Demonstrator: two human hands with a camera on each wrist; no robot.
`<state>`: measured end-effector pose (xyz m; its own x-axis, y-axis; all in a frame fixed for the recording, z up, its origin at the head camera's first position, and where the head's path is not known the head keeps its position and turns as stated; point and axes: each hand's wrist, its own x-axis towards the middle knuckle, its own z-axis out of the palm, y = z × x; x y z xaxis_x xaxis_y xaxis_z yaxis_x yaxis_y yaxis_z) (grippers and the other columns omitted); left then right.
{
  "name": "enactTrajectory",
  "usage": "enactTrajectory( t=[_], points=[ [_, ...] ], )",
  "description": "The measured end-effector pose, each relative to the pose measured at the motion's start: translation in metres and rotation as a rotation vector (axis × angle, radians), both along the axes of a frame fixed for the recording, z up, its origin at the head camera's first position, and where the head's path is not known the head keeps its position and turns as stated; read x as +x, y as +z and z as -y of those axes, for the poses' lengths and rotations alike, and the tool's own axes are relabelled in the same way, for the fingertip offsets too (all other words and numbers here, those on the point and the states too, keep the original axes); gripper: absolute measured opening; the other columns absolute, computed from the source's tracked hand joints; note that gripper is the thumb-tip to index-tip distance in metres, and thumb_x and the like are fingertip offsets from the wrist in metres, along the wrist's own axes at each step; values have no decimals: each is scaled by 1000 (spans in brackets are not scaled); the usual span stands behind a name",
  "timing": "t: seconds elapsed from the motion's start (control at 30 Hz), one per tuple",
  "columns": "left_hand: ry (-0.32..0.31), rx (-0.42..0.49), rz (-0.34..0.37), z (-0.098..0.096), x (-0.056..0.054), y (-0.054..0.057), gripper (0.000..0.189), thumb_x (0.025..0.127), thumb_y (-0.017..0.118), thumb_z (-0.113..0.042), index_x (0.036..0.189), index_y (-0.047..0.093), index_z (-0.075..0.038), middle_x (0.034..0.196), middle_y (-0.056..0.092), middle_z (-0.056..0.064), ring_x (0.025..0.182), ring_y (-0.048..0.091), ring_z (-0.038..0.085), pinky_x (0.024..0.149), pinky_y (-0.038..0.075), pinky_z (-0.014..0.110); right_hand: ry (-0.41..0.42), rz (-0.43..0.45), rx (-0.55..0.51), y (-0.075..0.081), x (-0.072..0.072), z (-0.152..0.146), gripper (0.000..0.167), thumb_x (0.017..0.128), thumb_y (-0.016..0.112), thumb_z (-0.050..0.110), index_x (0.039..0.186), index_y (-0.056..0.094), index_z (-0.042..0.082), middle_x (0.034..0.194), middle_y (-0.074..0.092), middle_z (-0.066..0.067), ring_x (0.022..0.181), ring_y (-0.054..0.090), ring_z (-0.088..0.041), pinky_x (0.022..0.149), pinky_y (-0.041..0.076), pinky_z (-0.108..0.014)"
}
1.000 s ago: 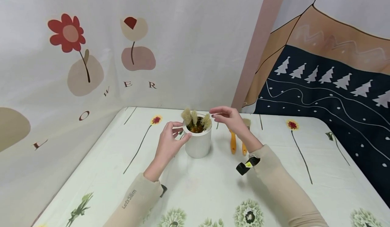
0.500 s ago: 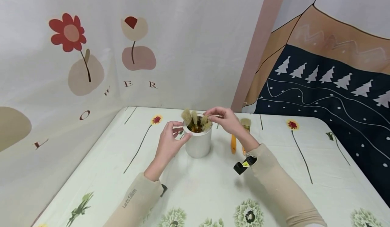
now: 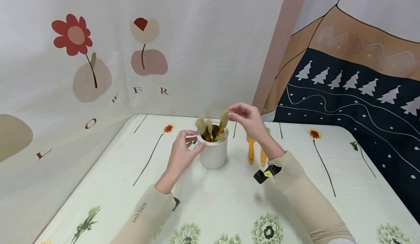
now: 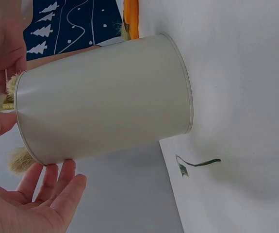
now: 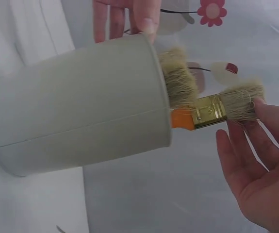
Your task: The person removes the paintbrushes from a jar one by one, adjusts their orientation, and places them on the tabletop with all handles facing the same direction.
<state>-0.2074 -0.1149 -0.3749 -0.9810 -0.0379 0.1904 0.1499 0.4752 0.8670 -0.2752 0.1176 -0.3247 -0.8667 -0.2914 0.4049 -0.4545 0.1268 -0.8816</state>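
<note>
While the half-curled left hand [image 3: 182, 152] holds the white pot [image 3: 213, 157], the right hand [image 3: 248, 121], pinching bristles [image 5: 240, 102], has raised one brush [image 5: 209, 110], seemingly partway out.

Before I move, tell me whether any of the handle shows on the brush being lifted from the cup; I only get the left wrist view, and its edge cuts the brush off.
Observer: Yes. In the right wrist view, a short stretch of orange handle shows between the metal band and the rim of the cup; the rest is hidden behind the rim.
Operator: Now tell me how many brushes lie outside the cup.
Observer: The head view shows two brushes on the table to the right of the cup, partly covered by the right arm.
</note>
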Motion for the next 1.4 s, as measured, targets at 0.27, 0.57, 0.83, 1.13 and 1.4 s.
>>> enactTrajectory(
  t=[0.27, 0.57, 0.83, 1.13, 1.4],
  points=[
    [-1, 1, 6, 0, 0, -1, 48, 88, 76, -21, 124, 52, 0, 131, 54, 16, 123, 62, 34, 111, 50, 44, -94, -101, -226, 19, 5, -10, 16, 94, 64, -2, 108, 66, -8, 92, 70, 14, 85, 70, -2, 79, 62, -21],
    [-2, 9, 9, 0, 0, 0, 48, 87, 76, -20, 124, 52, 0, 130, 53, 15, 123, 61, 33, 111, 49, 43, -250, -212, -373, 33, 6, -32, 14, 92, 69, 4, 102, 73, 14, 93, 74, 9, 85, 72, -6, 75, 62, -21],
    [-3, 11, 8, 1, 1, 0, 47, 87, 76, -20, 123, 52, 0, 130, 54, 16, 123, 61, 35, 111, 49, 44, -314, -176, -422, 35, 1, -56, 13, 91, 70, 9, 104, 73, 8, 95, 76, 7, 86, 72, -7, 74, 61, -19],
    [4, 5, 9, 0, 1, 0, 48, 87, 77, -20, 123, 52, 0, 130, 54, 16, 123, 61, 35, 110, 50, 44, -389, -84, -442, 22, -10, -84, 14, 90, 72, 8, 104, 74, 9, 92, 76, 8, 82, 71, -6, 71, 60, -15],
    [3, 4, 5, 0, 0, -1, 49, 87, 77, -20, 123, 52, 0, 130, 54, 16, 123, 62, 35, 110, 50, 43, -469, -10, -383, 5, -20, -107, 14, 90, 72, 8, 104, 71, 11, 89, 75, 11, 79, 71, -3, 70, 59, -14]
  ],
)
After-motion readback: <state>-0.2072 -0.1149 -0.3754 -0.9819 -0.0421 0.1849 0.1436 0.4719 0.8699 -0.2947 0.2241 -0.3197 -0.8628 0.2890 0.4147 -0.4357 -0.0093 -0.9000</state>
